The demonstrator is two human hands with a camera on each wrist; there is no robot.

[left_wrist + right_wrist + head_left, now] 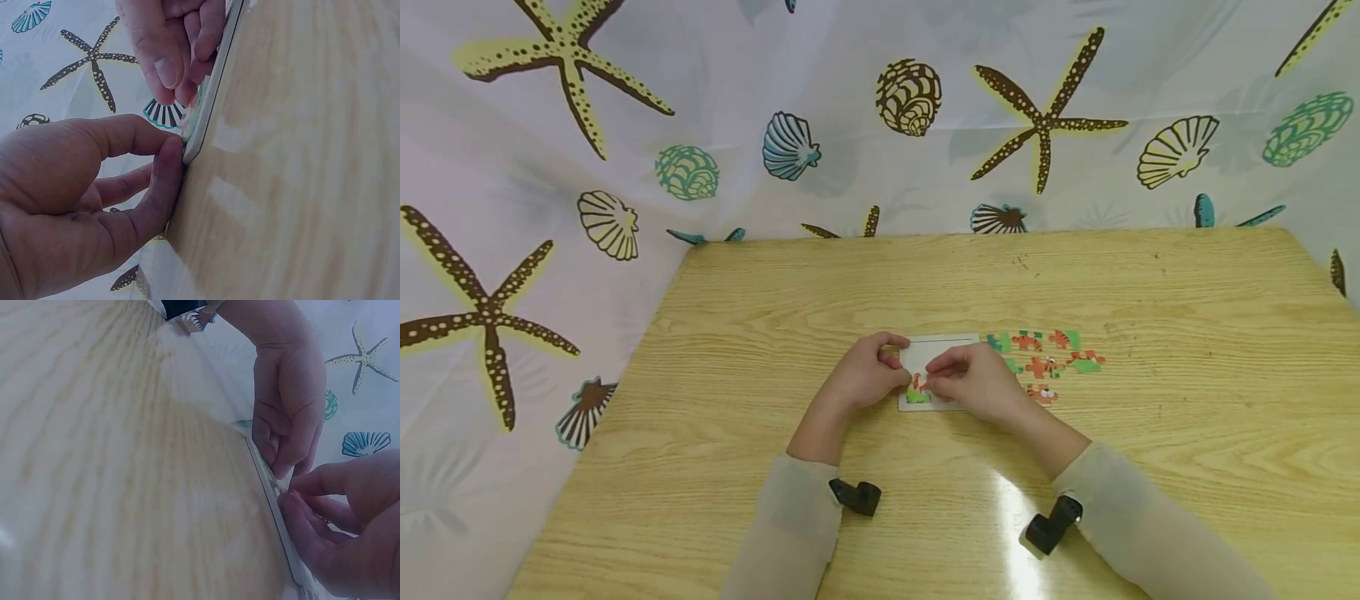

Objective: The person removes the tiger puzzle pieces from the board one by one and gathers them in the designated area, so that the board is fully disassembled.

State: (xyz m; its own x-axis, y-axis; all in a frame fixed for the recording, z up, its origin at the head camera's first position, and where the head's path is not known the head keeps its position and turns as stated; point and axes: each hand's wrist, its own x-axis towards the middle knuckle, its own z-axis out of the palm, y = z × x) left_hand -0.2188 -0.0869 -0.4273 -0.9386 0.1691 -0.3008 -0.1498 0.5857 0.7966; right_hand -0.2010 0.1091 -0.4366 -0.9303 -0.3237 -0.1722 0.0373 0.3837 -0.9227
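A white puzzle tray [951, 342] lies flat on the table, with a few green and orange jigsaw pieces [917, 397] in its lower left corner. My left hand [868, 372] holds the tray's left edge. In the left wrist view, that hand [94, 194] has its thumb and a fingertip together at the tray's rim [199, 140]. My right hand [981, 385] reaches over the tray from the right and pinches a small orange puzzle piece [924, 384] beside the placed ones. The fingertips hide most of this piece, also in the right wrist view.
Several loose jigsaw pieces [1043, 367], orange, green and striped, lie to the right of the tray, partly behind the right hand. The wooden table [737, 333] extends all around. A cloth [850, 83] printed with starfish and shells hangs behind it.
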